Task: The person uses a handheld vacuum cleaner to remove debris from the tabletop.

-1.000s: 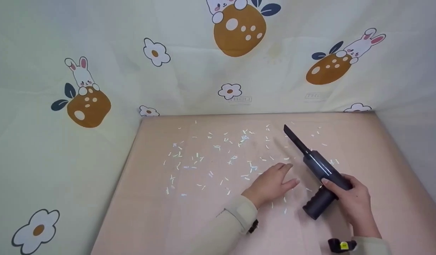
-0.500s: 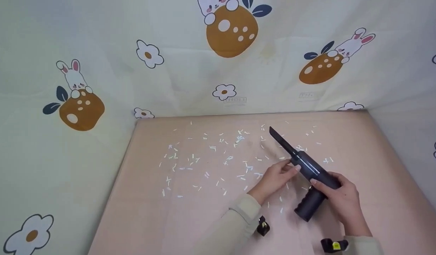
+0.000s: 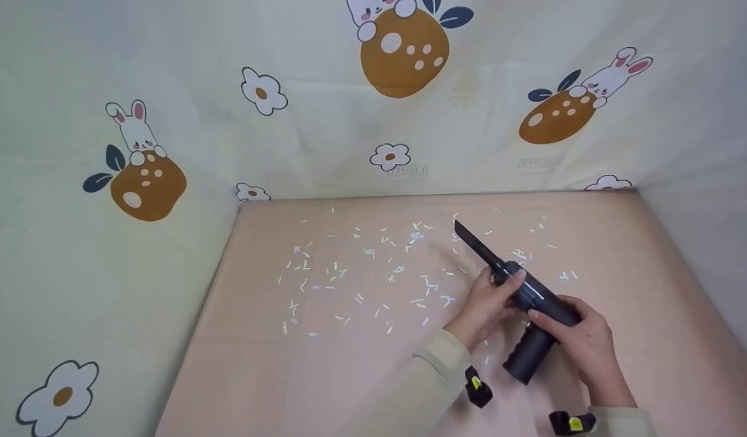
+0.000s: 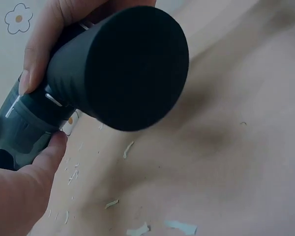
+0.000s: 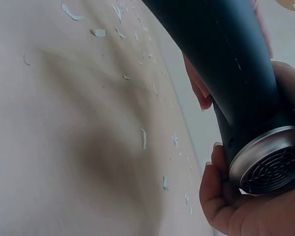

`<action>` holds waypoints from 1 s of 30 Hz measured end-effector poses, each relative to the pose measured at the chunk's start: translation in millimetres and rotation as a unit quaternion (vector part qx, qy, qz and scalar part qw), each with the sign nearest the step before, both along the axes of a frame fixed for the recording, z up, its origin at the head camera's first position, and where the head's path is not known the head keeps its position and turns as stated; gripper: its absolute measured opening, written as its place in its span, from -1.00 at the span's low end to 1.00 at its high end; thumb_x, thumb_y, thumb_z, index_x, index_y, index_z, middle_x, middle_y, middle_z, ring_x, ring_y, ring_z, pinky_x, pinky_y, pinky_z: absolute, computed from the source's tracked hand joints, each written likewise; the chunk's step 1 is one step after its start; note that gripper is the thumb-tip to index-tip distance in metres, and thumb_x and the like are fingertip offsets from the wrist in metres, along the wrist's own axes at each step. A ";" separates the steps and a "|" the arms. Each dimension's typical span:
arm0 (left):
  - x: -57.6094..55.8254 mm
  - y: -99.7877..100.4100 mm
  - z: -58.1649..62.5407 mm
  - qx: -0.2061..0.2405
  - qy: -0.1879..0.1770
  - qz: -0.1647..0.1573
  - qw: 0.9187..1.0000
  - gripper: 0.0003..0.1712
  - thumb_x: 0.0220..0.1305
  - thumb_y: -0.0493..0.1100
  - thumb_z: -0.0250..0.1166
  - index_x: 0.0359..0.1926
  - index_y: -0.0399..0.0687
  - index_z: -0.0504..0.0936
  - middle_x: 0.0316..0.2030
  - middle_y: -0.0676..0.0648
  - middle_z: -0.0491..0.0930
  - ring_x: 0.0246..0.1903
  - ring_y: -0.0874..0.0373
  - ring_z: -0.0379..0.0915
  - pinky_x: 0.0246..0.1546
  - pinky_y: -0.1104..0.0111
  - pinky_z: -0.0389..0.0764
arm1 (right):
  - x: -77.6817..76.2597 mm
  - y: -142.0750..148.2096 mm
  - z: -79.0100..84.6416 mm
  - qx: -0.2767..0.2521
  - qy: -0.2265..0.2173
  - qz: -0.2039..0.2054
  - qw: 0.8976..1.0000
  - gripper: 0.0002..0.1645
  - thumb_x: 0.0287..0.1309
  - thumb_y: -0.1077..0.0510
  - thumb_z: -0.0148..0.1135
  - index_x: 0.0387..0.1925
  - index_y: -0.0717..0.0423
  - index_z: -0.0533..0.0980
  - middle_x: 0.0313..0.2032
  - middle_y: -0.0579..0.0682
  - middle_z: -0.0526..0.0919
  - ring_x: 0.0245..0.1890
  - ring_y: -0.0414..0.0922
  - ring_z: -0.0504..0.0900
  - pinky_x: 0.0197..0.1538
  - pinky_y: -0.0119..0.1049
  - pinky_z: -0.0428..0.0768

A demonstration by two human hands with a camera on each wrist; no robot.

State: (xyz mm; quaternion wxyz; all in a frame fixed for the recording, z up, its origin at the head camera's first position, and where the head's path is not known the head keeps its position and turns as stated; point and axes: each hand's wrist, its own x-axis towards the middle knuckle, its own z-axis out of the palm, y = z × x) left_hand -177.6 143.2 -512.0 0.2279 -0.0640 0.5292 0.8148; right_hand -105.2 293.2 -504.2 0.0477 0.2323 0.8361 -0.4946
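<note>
A dark handheld vacuum cleaner (image 3: 538, 298) is held above the table, its narrow slanted nozzle (image 3: 475, 244) pointing to the far left. My left hand (image 3: 484, 303) grips the front of its barrel, thumb on top. Around the rear of the barrel my right hand (image 3: 592, 343) is curled, near the round vent (image 5: 273, 169) seen in the right wrist view. The ridged handle (image 3: 527, 357) juts down toward me with no hand on it; its flat end (image 4: 137, 69) fills the top of the left wrist view. Below, pale paper scraps (image 3: 415, 237) are scattered.
The table (image 3: 240, 376) has a pinkish-tan surface. Printed cloth walls (image 3: 313, 139) with rabbits and flowers stand along its back and sides. Black wrist devices (image 3: 478, 388) sit below both hands.
My left hand has come from the left of the vacuum cleaner, fingers loose, and now grips its front barrel. The vacuum cleaner has shifted a little to the left.
</note>
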 end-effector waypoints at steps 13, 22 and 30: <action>-4.2 1.5 -1.3 0.038 -0.012 0.057 0.998 -0.60 0.38 -0.10 0.34 0.14 -0.15 0.51 -0.21 -0.16 0.72 -0.30 0.08 0.68 -0.20 0.22 0.78 | 2.9 -5.1 -8.2 -0.124 0.030 -0.073 0.989 0.21 0.11 -0.27 0.46 0.59 0.01 0.01 0.50 0.23 0.18 0.34 0.03 0.34 -0.13 -0.79 0.41; -5.4 -2.9 1.9 0.070 -0.014 0.068 0.995 -0.54 0.41 -0.15 0.29 0.23 -0.21 0.42 -0.09 -0.22 0.67 -0.18 -0.01 0.69 -0.06 0.12 0.77 | 5.4 -23.2 -27.1 -0.362 0.027 -0.081 0.928 -0.24 0.41 -0.23 0.15 0.44 -0.03 0.16 -0.13 -0.20 0.69 -0.10 -0.26 0.69 0.08 -0.43 0.63; -5.5 -4.1 0.8 0.085 -0.037 0.071 0.993 -0.59 0.40 -0.13 0.31 0.17 -0.17 0.46 -0.15 -0.18 0.67 -0.21 0.05 0.64 -0.07 0.18 0.76 | 4.4 -34.9 -29.3 -0.549 0.015 -0.073 0.832 -0.64 0.55 -0.09 -0.09 -0.04 0.07 0.50 -0.32 -0.01 0.69 -0.32 -0.13 0.66 -0.13 -0.28 0.69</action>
